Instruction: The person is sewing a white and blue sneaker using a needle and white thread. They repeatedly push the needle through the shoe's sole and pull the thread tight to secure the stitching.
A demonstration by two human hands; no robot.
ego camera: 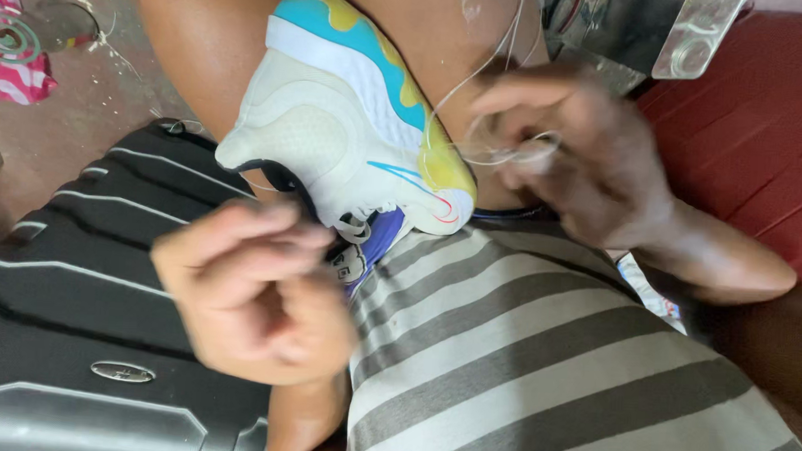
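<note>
A white sneaker with turquoise and yellow trim lies sole-outward between my knees, toe pointing up and left. A thin white thread runs from above down to the shoe's side. My right hand is blurred beside the shoe's heel, fingers pinched on a loop of that thread. My left hand is curled into a loose fist just below the shoe's opening, near the laces; whether it grips anything is hidden by the fingers and blur.
A black ribbed suitcase lies at the left against my leg. My grey-and-white striped shirt fills the lower right. A red seat is at the right, a pink cloth and a green coil at the top left.
</note>
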